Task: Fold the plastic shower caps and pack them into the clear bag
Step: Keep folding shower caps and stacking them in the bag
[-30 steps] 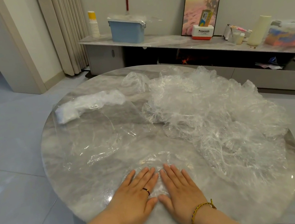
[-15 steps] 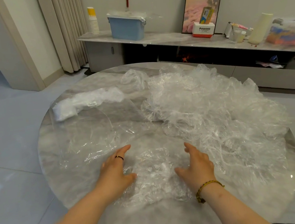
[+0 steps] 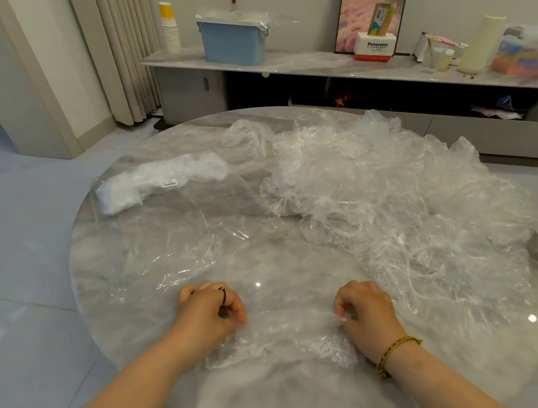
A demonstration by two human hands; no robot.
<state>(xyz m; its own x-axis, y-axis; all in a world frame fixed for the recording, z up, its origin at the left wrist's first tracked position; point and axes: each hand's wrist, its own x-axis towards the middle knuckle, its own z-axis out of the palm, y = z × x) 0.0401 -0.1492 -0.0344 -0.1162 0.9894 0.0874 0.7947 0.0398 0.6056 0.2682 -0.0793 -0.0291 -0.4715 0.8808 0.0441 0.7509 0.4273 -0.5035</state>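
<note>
At the surface's near edge my left hand (image 3: 211,310) and right hand (image 3: 361,308) pinch a crinkly clear plastic shower cap (image 3: 279,339) mid-fold; next, I'd say, another fold.

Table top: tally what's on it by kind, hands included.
Hands: 2, left hand, right hand
Held shower cap: 1, pinched by both hands
Loose cap pile: 1, caps within uncountable
Clear bag: 1
Total: 5

table top (image 3: 323,400): grey veined stone look, polished, glossy;
shower cap (image 3: 289,335): thin clear plastic film, crinkled, faintly shiny;
pile of caps (image 3: 380,195): same clear film, crumpled, glinting;
clear bag (image 3: 168,238): smooth transparent plastic, glossy;
bracelet (image 3: 397,351): braided cord, matt
</note>
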